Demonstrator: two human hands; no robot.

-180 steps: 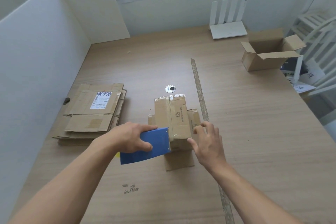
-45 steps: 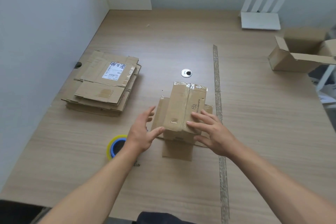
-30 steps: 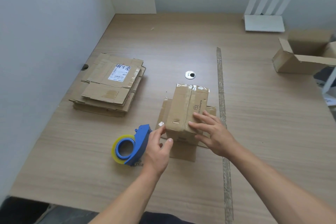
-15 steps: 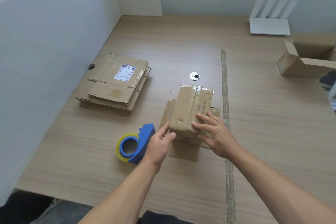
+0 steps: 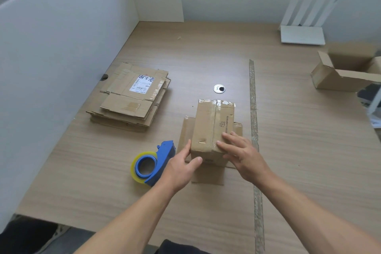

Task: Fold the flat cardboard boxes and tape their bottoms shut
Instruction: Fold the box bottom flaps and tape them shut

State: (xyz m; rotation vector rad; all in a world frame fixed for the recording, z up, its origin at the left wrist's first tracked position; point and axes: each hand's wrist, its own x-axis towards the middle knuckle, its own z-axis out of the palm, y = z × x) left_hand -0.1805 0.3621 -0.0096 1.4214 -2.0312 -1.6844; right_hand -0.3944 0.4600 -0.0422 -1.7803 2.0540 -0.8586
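Observation:
A small folded cardboard box (image 5: 212,123) stands upside down in the middle of the table, its taped bottom facing up and its loose flaps spread flat beneath it. My left hand (image 5: 181,166) touches the box's near left corner, thumb against the front face and fingers along the left side. My right hand (image 5: 240,154) lies flat on the near right part of the top, fingers straight over the tape seam. A blue tape dispenser (image 5: 153,164) with a yellowish roll lies on the table just left of my left hand.
A stack of flat cardboard boxes (image 5: 132,97) lies at the left by the white partition (image 5: 51,51). An open folded box (image 5: 346,70) sits at the right edge. A white router (image 5: 303,27) stands at the back. A tape strip (image 5: 254,130) runs along the table; a metal grommet (image 5: 219,88) sits behind the box.
Six seconds ago my left hand held the dispenser against the box. It has since set it down on the table and come back to the box's near left corner. My right hand stayed on top.

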